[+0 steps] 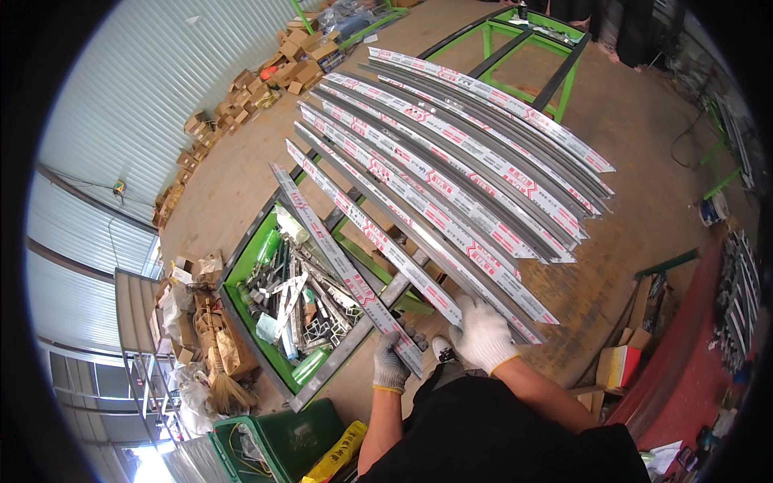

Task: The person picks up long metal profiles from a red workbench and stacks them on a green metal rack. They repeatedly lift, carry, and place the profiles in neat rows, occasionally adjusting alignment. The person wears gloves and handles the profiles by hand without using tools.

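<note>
While the left gloved hand (pixel 390 368) is gripping the near end of the leftmost film-covered metal profile (pixel 354 282) at lower centre, the right gloved hand (pixel 485 334) is curving over the neighbouring profile's (pixel 376 235) near end; whether it is pinching, I cannot tell. Handling single profiles seems the step in hand; the next move is probably calling for steady, level support. Both forearms are reaching from the lower edge, the right one slanting leftward.

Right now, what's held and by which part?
Left hand holds the leftmost long metal profile by its near end; right hand covers that end of the next profile, grip unclear.
</note>
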Demonstrator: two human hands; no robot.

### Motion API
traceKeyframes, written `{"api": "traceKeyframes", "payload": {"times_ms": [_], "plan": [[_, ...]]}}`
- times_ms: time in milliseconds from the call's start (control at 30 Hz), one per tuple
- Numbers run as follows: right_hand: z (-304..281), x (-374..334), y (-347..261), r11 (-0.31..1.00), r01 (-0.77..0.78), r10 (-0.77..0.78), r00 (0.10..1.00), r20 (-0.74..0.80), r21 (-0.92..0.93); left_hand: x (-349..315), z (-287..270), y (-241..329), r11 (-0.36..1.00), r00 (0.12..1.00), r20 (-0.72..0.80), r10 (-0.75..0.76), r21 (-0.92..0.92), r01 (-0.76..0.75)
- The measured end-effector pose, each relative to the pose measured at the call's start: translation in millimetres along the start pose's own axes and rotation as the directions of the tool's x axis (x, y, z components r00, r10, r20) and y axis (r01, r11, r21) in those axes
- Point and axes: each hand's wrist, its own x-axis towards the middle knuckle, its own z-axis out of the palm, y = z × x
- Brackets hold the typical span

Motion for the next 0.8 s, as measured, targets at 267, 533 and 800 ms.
{"api": "traceKeyframes", "payload": {"times_ms": [267, 533, 800], "plan": [[12.9, 16.9, 24.4, 0.988, -0.114, 0.07, 0.936, 0.345, 0.109, -4.3, 2.3, -0.8, 0.995, 0.999, -0.022, 0.041, 0.096, -0.039], [-14.2, 9.4, 22.5, 0.944, -0.003, -0.115, 0.934, 0.339, 0.33, -13.6, 8.8, 0.1, 0.984, 0.989, 0.048, 0.141, 0.103, -0.146], [-136.2, 7.7, 114.0, 0.829, 0.041, -0.287, 0.887, 0.362, 0.557, -66.9, 75.5, -58.4, 0.935, 0.945, -0.041, 0.323, 0.166, -0.313]]}}
